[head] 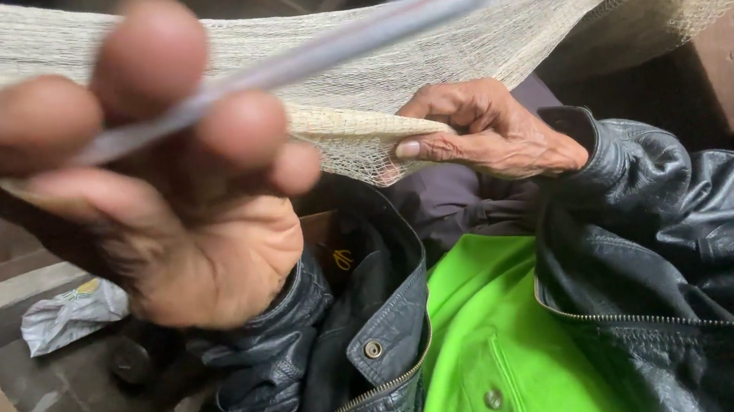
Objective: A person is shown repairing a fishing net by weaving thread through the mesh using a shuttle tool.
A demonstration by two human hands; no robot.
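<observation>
Netting (460, 51) stretches slack and pale across your lap, light and limp; your right hand (491, 134) pinches its gathered edge, where it bunches firmest. Your left hand (155, 174) has fingers clenched round a thin grey rod (341, 41) (smooth, likely slippery).

- Left hand (154, 165): raised close to the camera, blurred, palm towards the viewer; fingers (241, 128) curled, thumb and fingertips pinched together in a closed grip.
- Left wrist and forearm: sleeved in black leather, running down and right.
- Right hand (486, 130): lower and further off, back uppermost, knuckles bent, thumb (433, 146) pressed against the fingers in a pinch.
- Right forearm: black leather sleeve, entering from the right.
</observation>
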